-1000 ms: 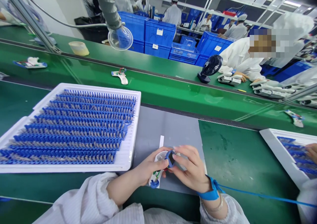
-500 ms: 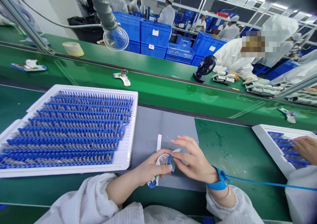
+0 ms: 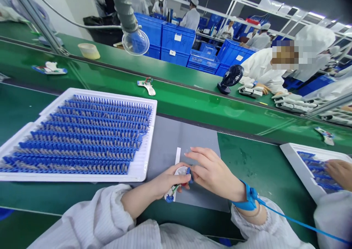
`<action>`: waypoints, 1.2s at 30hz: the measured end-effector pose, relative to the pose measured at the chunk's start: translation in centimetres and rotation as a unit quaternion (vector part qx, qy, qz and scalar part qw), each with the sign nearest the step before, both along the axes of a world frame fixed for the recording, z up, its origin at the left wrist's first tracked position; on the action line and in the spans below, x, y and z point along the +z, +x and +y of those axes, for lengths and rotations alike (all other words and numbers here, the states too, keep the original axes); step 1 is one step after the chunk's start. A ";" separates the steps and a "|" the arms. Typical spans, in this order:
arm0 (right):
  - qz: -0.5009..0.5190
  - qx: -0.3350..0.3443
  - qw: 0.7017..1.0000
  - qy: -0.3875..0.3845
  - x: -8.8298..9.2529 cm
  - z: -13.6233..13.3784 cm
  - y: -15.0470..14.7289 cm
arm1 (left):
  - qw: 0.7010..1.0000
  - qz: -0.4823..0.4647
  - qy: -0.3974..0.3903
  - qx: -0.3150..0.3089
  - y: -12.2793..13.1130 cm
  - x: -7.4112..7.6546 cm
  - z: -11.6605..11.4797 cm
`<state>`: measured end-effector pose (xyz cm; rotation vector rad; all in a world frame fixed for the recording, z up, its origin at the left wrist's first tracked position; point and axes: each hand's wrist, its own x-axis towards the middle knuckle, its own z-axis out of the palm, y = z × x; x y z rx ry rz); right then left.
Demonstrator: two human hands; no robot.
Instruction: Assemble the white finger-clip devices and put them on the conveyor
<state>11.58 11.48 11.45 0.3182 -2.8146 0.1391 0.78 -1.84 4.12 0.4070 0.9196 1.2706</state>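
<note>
My left hand (image 3: 173,178) is closed around a small white plastic housing (image 3: 180,171) with a blue end and coloured wires, held above the grey mat (image 3: 165,139). Its thumb lies across the housing near a blue piece (image 3: 189,171) on the right side. The thumb and index finger of my right hand (image 3: 206,172) are closed at that blue piece, while the other fingers stretch out to the left. Part of the piece is hidden by the fingers. A blue wrist strap (image 3: 247,197) with a cord circles my right wrist. Beneath the hands lies a white strip (image 3: 178,154).
At left, a white tray (image 3: 151,131) holds rows of blue parts. White assemblies (image 3: 148,85) lie on the green conveyor (image 3: 187,102). A co-worker's hand (image 3: 339,172) reaches into another tray (image 3: 291,157) at right. A black fan (image 3: 230,78) stands across the belt.
The right fingers have drawn in closer to the housing, and the pale flap seen by their tips no longer shows. Assemblies on the conveyor appear farther right; the view has shifted slightly.
</note>
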 end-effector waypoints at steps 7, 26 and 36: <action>0.058 -0.008 0.998 -0.036 -0.1 0.0 0.6 | 0.997 -0.044 0.017 0.062 -0.6 0.2 0.1; 0.007 0.029 0.999 0.018 1.4 -0.1 -1.2 | 0.998 0.041 0.015 0.040 -0.8 0.9 -0.1; 0.040 0.042 0.998 -0.028 1.3 -0.2 -0.6 | 0.995 -0.076 0.023 0.060 -0.1 0.9 -0.2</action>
